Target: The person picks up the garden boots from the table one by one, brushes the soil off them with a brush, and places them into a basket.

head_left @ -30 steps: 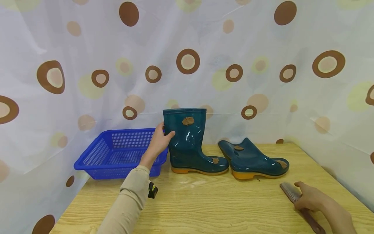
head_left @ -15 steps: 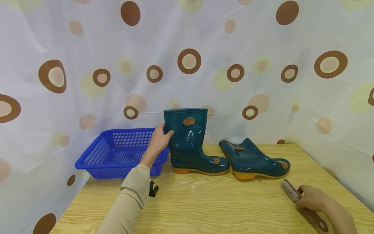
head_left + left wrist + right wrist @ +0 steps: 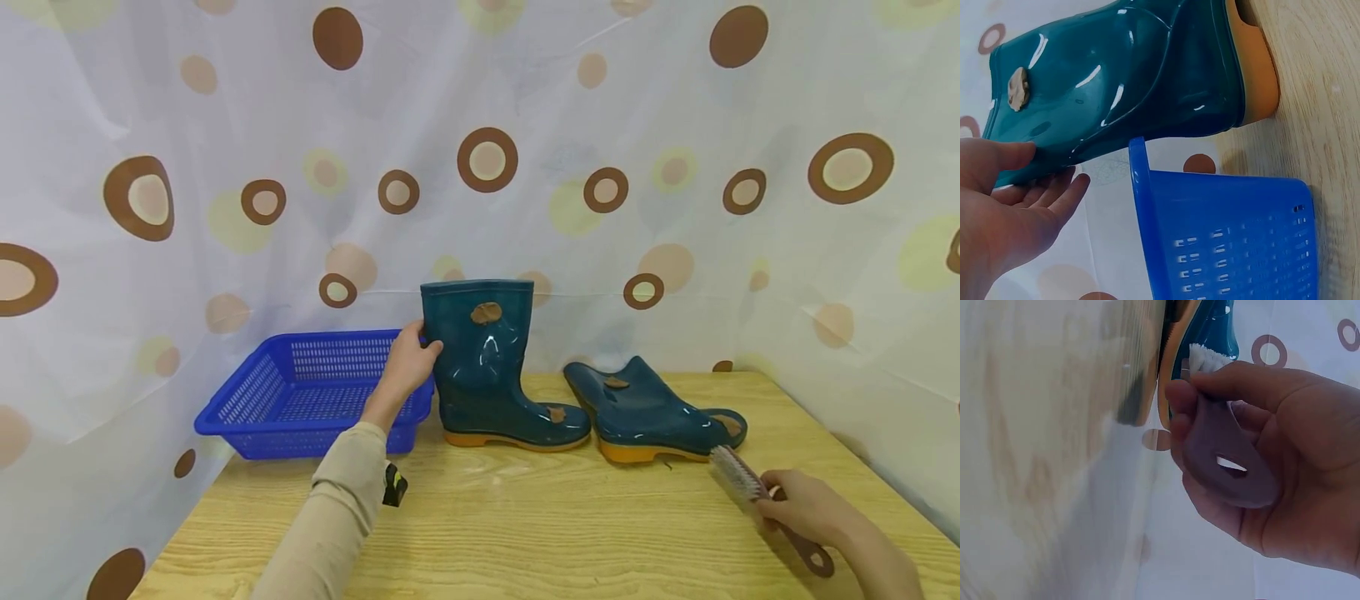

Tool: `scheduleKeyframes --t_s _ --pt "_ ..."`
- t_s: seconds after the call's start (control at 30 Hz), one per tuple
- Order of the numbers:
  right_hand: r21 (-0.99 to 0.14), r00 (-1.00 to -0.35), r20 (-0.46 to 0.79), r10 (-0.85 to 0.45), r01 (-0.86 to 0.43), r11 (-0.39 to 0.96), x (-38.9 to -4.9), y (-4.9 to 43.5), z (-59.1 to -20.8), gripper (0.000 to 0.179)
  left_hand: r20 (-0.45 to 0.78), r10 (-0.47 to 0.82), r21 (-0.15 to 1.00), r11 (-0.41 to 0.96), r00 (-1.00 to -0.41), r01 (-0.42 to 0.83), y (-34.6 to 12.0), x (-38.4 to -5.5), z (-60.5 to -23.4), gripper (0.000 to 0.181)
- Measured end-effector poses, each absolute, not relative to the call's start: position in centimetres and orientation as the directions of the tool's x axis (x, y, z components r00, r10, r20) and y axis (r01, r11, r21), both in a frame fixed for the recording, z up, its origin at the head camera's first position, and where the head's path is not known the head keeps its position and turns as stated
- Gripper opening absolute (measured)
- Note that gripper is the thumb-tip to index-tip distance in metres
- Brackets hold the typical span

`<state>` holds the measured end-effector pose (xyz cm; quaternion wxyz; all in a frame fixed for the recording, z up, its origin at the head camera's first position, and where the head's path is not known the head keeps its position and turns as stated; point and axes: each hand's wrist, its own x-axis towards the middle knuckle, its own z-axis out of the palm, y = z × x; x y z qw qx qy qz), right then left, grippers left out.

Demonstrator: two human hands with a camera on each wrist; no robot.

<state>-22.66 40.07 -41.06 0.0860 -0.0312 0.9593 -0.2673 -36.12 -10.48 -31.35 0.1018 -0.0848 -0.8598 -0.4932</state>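
Note:
An upright dark green rain boot [image 3: 480,367] with a yellow sole stands mid-table, brown smears on its shaft and toe. My left hand [image 3: 407,364] holds the back edge of its shaft, thumb on the near side and fingers round behind, as the left wrist view shows. To the right, a second rain boot [image 3: 648,408] sits with its shaft slumped backward; it too carries brown patches. My right hand [image 3: 813,510] grips a scrub brush [image 3: 735,473] by its brown handle. The pale bristles are raised close in front of the slumped boot's toe.
A blue plastic basket [image 3: 311,425] with slotted walls stands left of the upright boot, right beside my left forearm. A small black and yellow item [image 3: 393,485] shows by my left sleeve. Behind the wooden table [image 3: 525,533] hangs a spotted curtain [image 3: 555,225].
My right hand has lifted the brush and brought its bristle end up and slightly left, toward the slumped boot's toe. My left hand stays on the upright boot.

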Motion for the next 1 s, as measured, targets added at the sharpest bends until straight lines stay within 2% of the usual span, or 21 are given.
scheduleKeyframes --t_s 0.13,0.23,0.4,0.63,0.83,1.0 --pt "-0.607 -0.977 -0.204 -0.059 0.079 0.791 -22.2 40.0 -41.0 0.021 0.266 0.031 0.825 0.51 -0.964 0.244 -10.7 -36.4 -31.5 0.044" --pt "-0.622 -0.974 -0.221 -0.037 0.112 0.775 -22.1 40.2 -41.0 0.023 0.273 0.013 0.823 0.515 -0.962 0.241 -10.7 -36.5 -31.6 0.041" --pt "-0.58 -0.984 -0.168 -0.063 0.047 0.813 -22.2 40.6 -40.9 0.028 0.308 -0.026 0.822 0.511 -0.951 0.253 -10.5 -36.5 -31.6 0.035" --pt "-0.454 -0.99 -0.082 -0.115 -0.065 0.889 -23.0 40.9 -40.6 0.043 0.412 -0.088 0.808 0.495 -0.907 0.319 -10.5 -36.6 -32.7 0.026" --pt "-0.415 -0.993 -0.002 -0.117 -0.106 0.904 -23.0 40.9 -40.5 0.042 0.471 -0.126 0.807 0.46 -0.873 0.37 -10.2 -36.4 -33.0 0.024" --pt "-0.416 -0.993 0.035 -0.113 -0.118 0.902 -22.6 40.8 -40.0 0.047 0.501 -0.111 0.802 0.431 -0.858 0.413 -9.6 -36.2 -32.4 0.022"
